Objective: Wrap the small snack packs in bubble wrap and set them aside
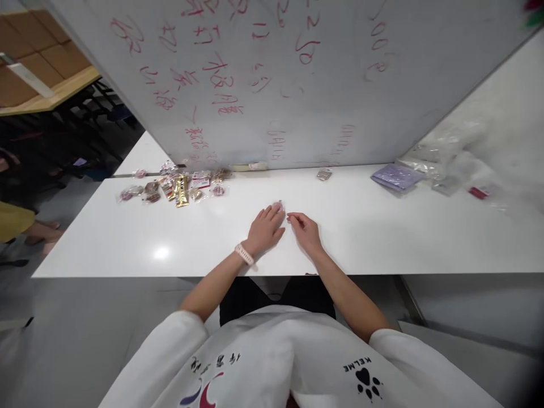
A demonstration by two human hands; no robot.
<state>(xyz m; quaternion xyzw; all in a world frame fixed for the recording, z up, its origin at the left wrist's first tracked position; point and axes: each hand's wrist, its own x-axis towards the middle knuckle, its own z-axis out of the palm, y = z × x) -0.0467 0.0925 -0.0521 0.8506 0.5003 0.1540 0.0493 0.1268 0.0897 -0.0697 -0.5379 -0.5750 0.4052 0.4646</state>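
Note:
My left hand (264, 230) lies flat on the white table (403, 238), fingers stretched out and the thumb apart. Its fingertips touch a small pinkish packet in clear wrapping (277, 207), partly covered by them. Just to the right, close to that packet, is my right hand (305, 231). Thumb and forefinger are pinched together there; whatever is between them is too small to make out. A pale band circles my left wrist.
Several small wrapped packets, including a gold one (182, 191), are grouped at the left back. A whiteboard with red writing (263, 85) rises behind the table. A small silvery packet (324, 174), a purple packet (397, 177) and clear plastic bags (446, 161) lie toward the right.

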